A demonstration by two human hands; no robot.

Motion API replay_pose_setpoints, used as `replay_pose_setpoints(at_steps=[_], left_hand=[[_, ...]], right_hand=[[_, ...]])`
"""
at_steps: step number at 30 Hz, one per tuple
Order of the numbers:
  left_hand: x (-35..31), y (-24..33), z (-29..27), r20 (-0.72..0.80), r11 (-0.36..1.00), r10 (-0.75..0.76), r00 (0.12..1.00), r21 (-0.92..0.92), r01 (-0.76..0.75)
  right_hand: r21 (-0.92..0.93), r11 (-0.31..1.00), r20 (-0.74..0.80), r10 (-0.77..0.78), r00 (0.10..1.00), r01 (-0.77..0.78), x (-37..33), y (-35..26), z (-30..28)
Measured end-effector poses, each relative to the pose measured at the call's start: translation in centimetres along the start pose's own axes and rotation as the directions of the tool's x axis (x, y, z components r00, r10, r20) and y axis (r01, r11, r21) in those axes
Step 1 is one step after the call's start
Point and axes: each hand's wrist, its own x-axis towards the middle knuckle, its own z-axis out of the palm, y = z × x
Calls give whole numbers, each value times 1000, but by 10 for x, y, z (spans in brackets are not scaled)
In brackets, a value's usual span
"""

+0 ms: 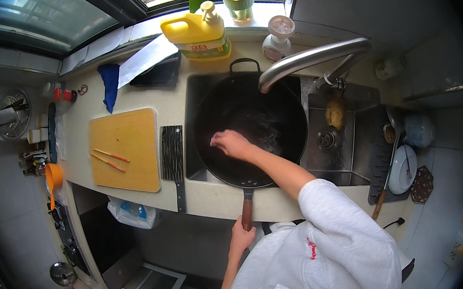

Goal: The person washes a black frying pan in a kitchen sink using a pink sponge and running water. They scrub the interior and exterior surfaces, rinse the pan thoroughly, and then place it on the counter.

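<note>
A large black wok (284,110) sits over the left basin of the sink, its inside wet and shiny. My left hand (241,239) is closed around its brown wooden handle (247,214), which points toward me past the counter's front edge. Inside the wok, at its left-middle part, my right hand (235,145) is closed with fingers pinched together and pointing left. A small pale pinkish bit shows at those fingertips, too small to name. Above the wok's far right side arches the metal faucet (313,58); whether water runs from it I cannot tell.
Left of the wok lie a dark cleaver (173,154) and a cutting board (132,178) with two chopsticks (109,156). Behind stand a yellow pump jug (196,34) and a white soap dispenser (278,42). A brown scrubber (334,113) hangs by the right basin; a white plate (403,170) leans farther right.
</note>
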Motion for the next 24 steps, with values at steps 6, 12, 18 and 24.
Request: replay_pose_setpoints(at_steps=[6,12,18,24], left_hand=[[1,-3,1,40,993,-36,999,-110,41],[0,11,-10,88,993,-97,991,-60,103],[3,3,-12,87,993,-89,992,-72,95],[2,5,-8,135,970,-187,973,-129,204]], right_hand=[[-700,700,615,495,614,137,-79,-53,-126],[-842,511,-134,114,984,-174,45,50,-134],[163,986,344,-96,934,41,26,-69,-14],[-975,221,113,549,828,-13,-49,-20,-156]])
